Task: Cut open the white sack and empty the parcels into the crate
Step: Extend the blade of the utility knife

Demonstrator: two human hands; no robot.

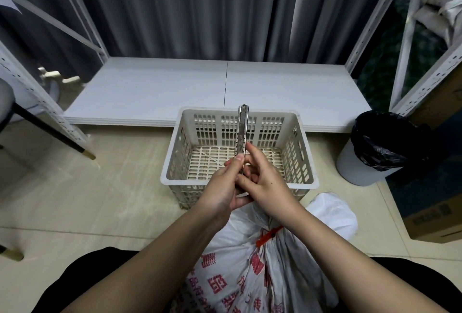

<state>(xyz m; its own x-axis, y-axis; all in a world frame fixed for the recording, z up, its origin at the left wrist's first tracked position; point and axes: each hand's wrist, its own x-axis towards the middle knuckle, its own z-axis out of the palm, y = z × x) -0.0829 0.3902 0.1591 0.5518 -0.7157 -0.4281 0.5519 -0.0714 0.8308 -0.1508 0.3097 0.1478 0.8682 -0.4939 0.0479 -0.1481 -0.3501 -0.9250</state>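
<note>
sack (270, 262), white with red print, sits between the person's knees, neck tied by an orange-red tie (268, 233), just before the empty crate (240, 147) so parcels can tip forward. left hand (222, 185) fingers pinch a metal utility knife (243, 135) upright; right hand (267, 182) fingers curl loosely at its base, likely readying the blade.

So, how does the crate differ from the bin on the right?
The crate is cream, rectangular, with slotted walls and floor; the bin is grey, round, with solid walls. The crate is bare inside, with no liner; the bin is lined with a black bag. The crate stands right in front of the hands, under the knife; the bin stands off to the right. Both sit on the floor, open at the top.
</note>
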